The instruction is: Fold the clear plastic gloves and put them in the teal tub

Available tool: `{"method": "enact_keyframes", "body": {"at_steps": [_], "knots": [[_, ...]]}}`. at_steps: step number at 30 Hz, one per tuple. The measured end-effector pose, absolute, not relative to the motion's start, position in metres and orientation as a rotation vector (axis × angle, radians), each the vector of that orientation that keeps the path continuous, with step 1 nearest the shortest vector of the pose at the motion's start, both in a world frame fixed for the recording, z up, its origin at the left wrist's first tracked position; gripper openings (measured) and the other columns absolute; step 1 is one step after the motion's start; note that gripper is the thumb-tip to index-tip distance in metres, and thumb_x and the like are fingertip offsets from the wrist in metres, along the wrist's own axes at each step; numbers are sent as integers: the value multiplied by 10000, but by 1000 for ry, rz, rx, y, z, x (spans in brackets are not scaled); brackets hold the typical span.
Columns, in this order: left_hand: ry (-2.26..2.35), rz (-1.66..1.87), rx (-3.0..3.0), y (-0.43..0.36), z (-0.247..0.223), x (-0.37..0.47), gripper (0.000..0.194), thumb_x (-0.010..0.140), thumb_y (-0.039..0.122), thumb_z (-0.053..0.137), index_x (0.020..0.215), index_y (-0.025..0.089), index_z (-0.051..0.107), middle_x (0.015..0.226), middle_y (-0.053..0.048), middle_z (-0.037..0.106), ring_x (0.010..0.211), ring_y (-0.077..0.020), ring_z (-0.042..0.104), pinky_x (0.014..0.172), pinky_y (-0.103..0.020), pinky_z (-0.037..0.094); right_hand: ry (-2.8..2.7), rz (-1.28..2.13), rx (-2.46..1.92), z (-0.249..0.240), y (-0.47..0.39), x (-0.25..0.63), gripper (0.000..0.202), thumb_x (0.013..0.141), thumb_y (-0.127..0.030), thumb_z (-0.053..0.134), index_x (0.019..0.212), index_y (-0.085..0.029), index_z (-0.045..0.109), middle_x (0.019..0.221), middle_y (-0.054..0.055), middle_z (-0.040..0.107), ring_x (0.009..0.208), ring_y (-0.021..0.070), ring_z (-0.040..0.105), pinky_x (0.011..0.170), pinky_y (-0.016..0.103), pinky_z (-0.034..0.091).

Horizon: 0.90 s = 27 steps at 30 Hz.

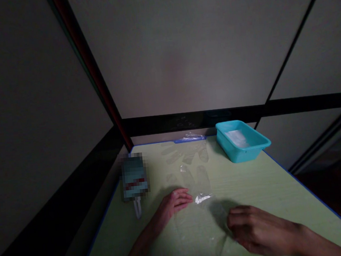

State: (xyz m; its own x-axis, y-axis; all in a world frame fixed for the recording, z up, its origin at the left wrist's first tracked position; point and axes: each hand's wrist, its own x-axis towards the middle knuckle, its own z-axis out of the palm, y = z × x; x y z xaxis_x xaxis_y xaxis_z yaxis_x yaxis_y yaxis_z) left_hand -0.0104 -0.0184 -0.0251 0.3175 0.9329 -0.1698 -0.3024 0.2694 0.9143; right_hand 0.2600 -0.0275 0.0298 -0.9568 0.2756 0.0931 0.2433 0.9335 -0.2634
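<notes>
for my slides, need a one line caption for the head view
Left hand and right hand at a clear plastic glove on a pale green table, turquoise basin toward the far right.

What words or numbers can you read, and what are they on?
None can be read.
Pixelated thing on the left: too blurred to tell.
Dark strip at the back: pale marks, too faint to read.
Clear plastic glove, turquoise basin: no writing that I can see.
</notes>
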Motion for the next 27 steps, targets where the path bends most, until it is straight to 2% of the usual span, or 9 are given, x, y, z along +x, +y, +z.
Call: {"method": "enact_keyframes", "body": {"at_steps": [3,5,9,12,18,20,23,27], "knots": [[829,983,956,-19,-25,-11,586,658,647,525,951,144,595,959,-136,630,966,-294,553,907,-448,332,-2766,825,-556,47,-17,258,109,757,-86,481,720,-170,542,898,45,569,850,138,518,732,239,401],[823,975,977,-20,-25,-11,587,672,658,494,905,133,618,973,-145,630,982,-301,544,916,-450,322,-2605,1044,-603,53,-6,257,99,769,-95,479,744,-168,541,924,52,576,864,139,530,744,245,409],[831,939,1015,-21,-23,-11,610,691,690,424,795,134,653,997,-136,630,1017,-301,520,929,-433,311,-2268,1410,-663,47,19,255,71,818,-194,476,772,-157,515,849,58,591,788,150,542,692,273,416],[835,921,984,-21,-22,-11,613,708,686,404,824,139,655,991,-126,642,1027,-300,520,940,-440,289,-2021,1626,-677,38,35,249,145,829,-281,487,758,-154,478,775,45,584,713,140,537,634,264,403],[819,956,781,-19,-27,-12,655,584,735,503,824,142,643,925,-124,671,997,-329,548,950,-465,273,-1745,1702,-783,28,54,234,256,749,-372,581,687,-167,440,612,-38,498,563,99,497,517,214,367],[837,987,759,-18,-28,-12,573,610,669,559,843,150,622,907,-117,671,958,-315,574,932,-464,300,-1713,1704,-815,24,59,231,270,730,-386,594,688,-172,435,592,-52,480,531,92,493,480,200,346],[854,1043,771,-18,-24,-12,407,663,482,649,905,161,586,917,-100,659,919,-282,597,901,-441,339,-1680,1752,-835,16,67,227,269,751,-413,557,725,-184,418,618,-36,543,557,123,563,466,203,350],[840,1065,746,-18,-13,-11,424,667,362,681,1014,193,506,956,-90,647,945,-270,588,872,-431,357,-1610,1836,-863,3,79,219,277,762,-426,537,760,-205,370,699,-3,631,571,160,618,494,242,416]]}}
